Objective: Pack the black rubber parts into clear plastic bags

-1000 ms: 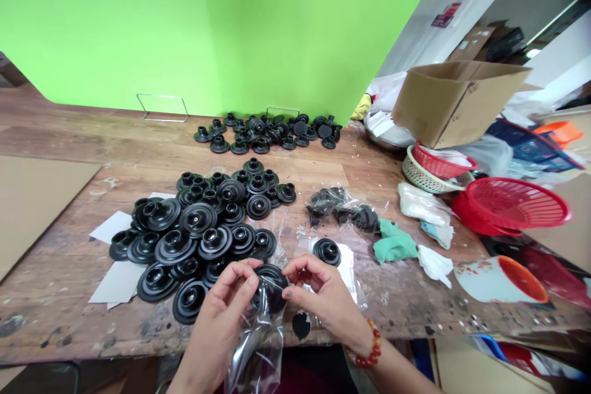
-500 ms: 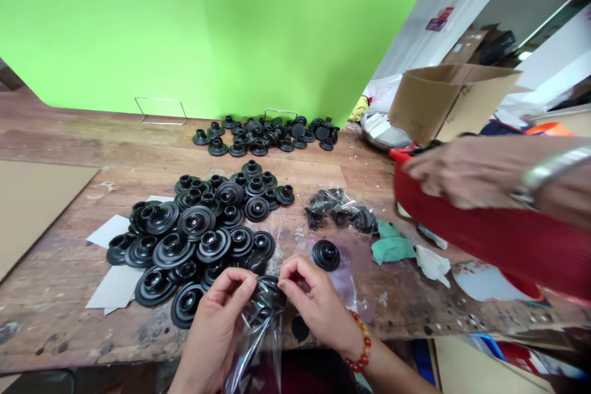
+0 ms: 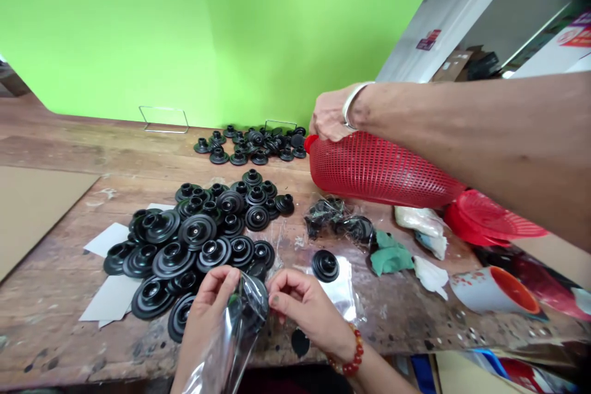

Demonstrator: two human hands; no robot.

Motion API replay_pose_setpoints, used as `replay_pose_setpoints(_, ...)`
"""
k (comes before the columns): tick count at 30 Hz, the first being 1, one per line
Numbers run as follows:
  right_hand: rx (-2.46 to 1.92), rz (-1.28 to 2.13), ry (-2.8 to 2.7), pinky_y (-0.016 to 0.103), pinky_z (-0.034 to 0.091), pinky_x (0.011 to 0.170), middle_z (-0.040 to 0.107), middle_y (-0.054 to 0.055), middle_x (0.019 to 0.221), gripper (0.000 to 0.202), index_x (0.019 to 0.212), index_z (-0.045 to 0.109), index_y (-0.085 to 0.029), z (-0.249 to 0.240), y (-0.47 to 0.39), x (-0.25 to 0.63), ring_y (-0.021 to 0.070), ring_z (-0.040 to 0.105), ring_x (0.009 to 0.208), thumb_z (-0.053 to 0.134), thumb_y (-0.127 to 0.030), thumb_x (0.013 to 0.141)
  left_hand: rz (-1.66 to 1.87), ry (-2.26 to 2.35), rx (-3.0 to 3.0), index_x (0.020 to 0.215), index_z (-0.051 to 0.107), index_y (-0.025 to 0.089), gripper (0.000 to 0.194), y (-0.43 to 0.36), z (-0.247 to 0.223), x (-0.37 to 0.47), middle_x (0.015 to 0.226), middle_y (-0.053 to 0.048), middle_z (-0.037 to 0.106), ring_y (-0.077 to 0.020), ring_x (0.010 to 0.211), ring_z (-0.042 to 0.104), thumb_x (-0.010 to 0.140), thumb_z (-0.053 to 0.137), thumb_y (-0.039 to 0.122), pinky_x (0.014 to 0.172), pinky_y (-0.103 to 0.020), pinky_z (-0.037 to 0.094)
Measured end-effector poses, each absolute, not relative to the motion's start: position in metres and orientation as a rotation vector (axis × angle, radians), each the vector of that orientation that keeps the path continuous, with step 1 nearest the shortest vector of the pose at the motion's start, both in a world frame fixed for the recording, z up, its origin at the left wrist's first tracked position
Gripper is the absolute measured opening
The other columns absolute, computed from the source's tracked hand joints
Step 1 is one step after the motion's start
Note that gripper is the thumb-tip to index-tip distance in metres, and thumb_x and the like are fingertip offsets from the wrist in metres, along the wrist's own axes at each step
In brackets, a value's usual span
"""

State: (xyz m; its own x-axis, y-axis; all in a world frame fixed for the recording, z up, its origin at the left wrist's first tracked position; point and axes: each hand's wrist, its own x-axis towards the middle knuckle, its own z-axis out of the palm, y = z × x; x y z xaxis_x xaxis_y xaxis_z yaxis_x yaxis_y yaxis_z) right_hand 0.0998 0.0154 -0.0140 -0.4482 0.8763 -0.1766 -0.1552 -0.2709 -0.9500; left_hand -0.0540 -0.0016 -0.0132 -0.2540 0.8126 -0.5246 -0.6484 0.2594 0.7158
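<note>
Red basket (image 3: pixel 369 166) now partly blocks desk's (image 3: pixel 115 151) far-edge black pieces (image 3: pixel 259 156); left hand (image 3: pixel 205 308) pinches bag (image 3: pixel 227 345); right hand (image 3: pixel 307 311), grip unclear.

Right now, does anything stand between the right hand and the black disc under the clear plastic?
Only the clear plastic, drawn over part of the black disc; nothing else shows between that disc and the right hand. The red basket is farther back.

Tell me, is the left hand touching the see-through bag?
Touching. The head view shows the left hand with its thumb and fingers pinching the see-through bag at its edge.
</note>
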Motion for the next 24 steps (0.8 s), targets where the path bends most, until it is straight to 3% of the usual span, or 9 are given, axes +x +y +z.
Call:
replay_pose_setpoints(4,-0.889,1.864,-1.103,0.019,0.037,0.05,0.056,-0.001,0.077,0.026,0.076,0.056,-0.017,-0.017,0.021,0.097,0.0071,0.048,0.055,0.067,-0.039,0.084,1.296,1.011,0.242,0.082,0.057,0.022,0.027,-0.005,-0.01,-0.055,0.073,0.006,0.065,-0.0089,0.061,0.058,0.072,0.079,0.034,0.058,-0.018,0.047)
replay_pose_setpoints(7,-0.934,1.867,-1.018,0.017,0.031,0.043,0.057,0.0,0.079,0.026,0.078,0.055,-0.017,-0.021,0.025,0.098,0.0055,0.042,0.052,0.065,-0.04,0.086,1.187,0.907,0.33,0.077,0.055,0.021,0.022,-0.008,-0.008,-0.056,0.066,0.005,0.062,-0.0087,0.061,0.055,0.078,0.073,0.034,0.06,-0.018,0.044)
replay_pose_setpoints(10,-0.955,1.864,-1.093,0.016,0.022,0.04,0.053,-0.003,0.067,0.026,0.081,0.054,-0.017,-0.018,0.028,0.101,0.0049,0.036,0.047,0.061,-0.042,0.089,1.056,0.93,0.592,0.073,0.057,0.019,0.022,-0.011,-0.005,-0.058,0.058,0.004,0.061,-0.009,0.058,0.053,0.081,0.07,0.035,0.06,-0.019,0.043)
replay_pose_setpoints(14,-0.939,1.724,-1.289,0.017,0.026,0.041,0.051,-0.003,0.067,0.026,0.083,0.051,-0.018,-0.001,0.033,0.115,0.0055,0.035,0.046,0.052,-0.042,0.094,1.102,1.048,0.939,0.074,0.06,0.02,0.019,-0.007,-0.001,-0.062,0.071,0.0,0.068,-0.014,0.074,0.061,0.083,0.067,0.035,0.073,-0.023,0.046)
replay_pose_setpoints(17,-1.05,1.369,-1.377,0.02,0.034,0.045,0.05,-0.003,0.071,0.022,0.084,0.047,-0.02,0.016,0.042,0.133,0.0081,0.041,0.051,0.047,-0.038,0.097,1.22,1.225,1.009,0.09,0.06,0.023,0.013,0.005,-0.001,-0.065,0.096,-0.002,0.071,-0.018,0.096,0.063,0.086,0.062,0.035,0.087,-0.028,0.047)
replay_pose_setpoints(20,-1.299,0.736,-1.533,0.023,0.04,0.054,0.048,-0.002,0.071,0.016,0.086,0.047,-0.021,0.021,0.056,0.159,0.0117,0.046,0.058,0.046,-0.033,0.096,1.24,1.41,1.236,0.1,0.057,0.024,0.017,0.023,0.002,-0.066,0.105,-0.004,0.067,-0.0199,0.101,0.062,0.088,0.057,0.036,0.093,-0.034,0.046)
replay_pose_setpoints(24,-1.57,0.077,-1.81,0.032,0.043,0.072,0.054,0.004,0.078,0.013,0.084,0.049,-0.02,0.0,0.077,0.194,0.019,0.053,0.073,0.043,-0.026,0.093,0.956,1.628,1.994,0.108,0.06,0.021,0.024,0.062,0.016,-0.062,0.121,-0.01,0.058,-0.0243,0.117,0.054,0.09,0.053,0.034,0.103,-0.04,0.041)
